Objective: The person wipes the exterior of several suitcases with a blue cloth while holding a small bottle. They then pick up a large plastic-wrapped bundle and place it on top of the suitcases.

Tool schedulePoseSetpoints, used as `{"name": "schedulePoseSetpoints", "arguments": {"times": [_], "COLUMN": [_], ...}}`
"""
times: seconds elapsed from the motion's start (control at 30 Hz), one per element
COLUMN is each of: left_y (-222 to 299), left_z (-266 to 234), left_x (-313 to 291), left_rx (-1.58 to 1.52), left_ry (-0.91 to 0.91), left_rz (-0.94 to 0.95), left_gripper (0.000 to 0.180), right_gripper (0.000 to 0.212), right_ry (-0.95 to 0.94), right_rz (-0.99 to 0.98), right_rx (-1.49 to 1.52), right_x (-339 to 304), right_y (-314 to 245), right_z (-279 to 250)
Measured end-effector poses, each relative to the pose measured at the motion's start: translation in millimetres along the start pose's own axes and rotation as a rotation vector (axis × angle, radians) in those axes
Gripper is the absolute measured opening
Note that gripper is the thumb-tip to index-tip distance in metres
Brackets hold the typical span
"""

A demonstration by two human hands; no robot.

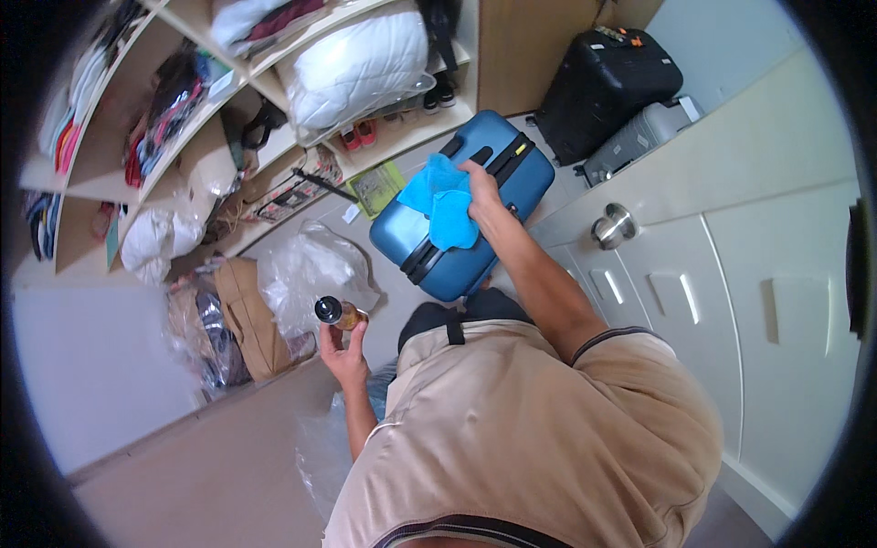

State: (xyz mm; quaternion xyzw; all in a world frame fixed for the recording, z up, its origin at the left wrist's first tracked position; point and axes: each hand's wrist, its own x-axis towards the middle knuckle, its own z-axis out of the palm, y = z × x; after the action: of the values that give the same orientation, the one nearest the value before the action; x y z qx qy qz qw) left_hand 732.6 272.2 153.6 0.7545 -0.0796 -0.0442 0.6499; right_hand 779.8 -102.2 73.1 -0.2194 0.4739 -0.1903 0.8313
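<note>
My left hand (345, 354) is closed around a small bottle (348, 316) with a black cap and brownish contents, held up over the floor. In my right hand (482, 189) is a bright blue cloth (440, 199), hanging in folds over a suitcase. That blue suitcase (402, 228) stands in front of me, with dark straps or bands across it. The cloth hides part of its top; whether it touches the surface I cannot tell.
Shelves (265, 84) with folded clothes and a white bagged quilt (361, 68) fill the far left. Clear plastic bags (315, 274) and a brown bag (248, 315) lie on the left. A black suitcase (603, 82) stands far right. Close on my right is a white door with a round knob (613, 226).
</note>
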Motion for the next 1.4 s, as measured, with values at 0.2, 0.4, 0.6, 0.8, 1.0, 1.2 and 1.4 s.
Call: {"name": "schedulePoseSetpoints", "arguments": {"times": [0.2,0.4,0.6,0.8,1.0,1.2,1.4], "left_y": [6.8,-7.9,-28.9,-24.9,-12.7,3.4,3.4], "left_z": [53.2,84.6,101.3,133.8,187.4,239.9,283.4], "left_x": [80.1,191.3,344.6,461.8,505.8,488.9,473.6], "left_rx": [0.064,0.067,0.117,0.157,0.161,0.258,0.299], "left_ry": [-0.178,-0.376,-0.546,-0.692,-0.767,-0.847,-0.943], "left_rz": [-0.003,0.002,0.056,0.058,0.076,0.083,0.01], "left_gripper": [0.053,0.054,0.054,0.052,0.048,0.048,0.051], "right_gripper": [0.028,0.032,0.047,0.05,0.054,0.053,0.052], "right_ry": [0.213,0.385,0.638,0.835,0.896,0.987,1.204], "right_rz": [-0.063,-0.135,-0.296,-0.398,-0.455,-0.457,-0.34], "right_rx": [0.106,0.195,0.383,0.563,0.629,0.786,0.779], "right_x": [40.7,106.8,159.3,176.2,199.1,222.1,235.1], "right_y": [-21.6,-37.8,-81.8,-127.1,-148.2,-168.9,-185.4], "right_z": [17.7,16.7,13.6,10.4,-16.8,-60.8,-115.3]}}
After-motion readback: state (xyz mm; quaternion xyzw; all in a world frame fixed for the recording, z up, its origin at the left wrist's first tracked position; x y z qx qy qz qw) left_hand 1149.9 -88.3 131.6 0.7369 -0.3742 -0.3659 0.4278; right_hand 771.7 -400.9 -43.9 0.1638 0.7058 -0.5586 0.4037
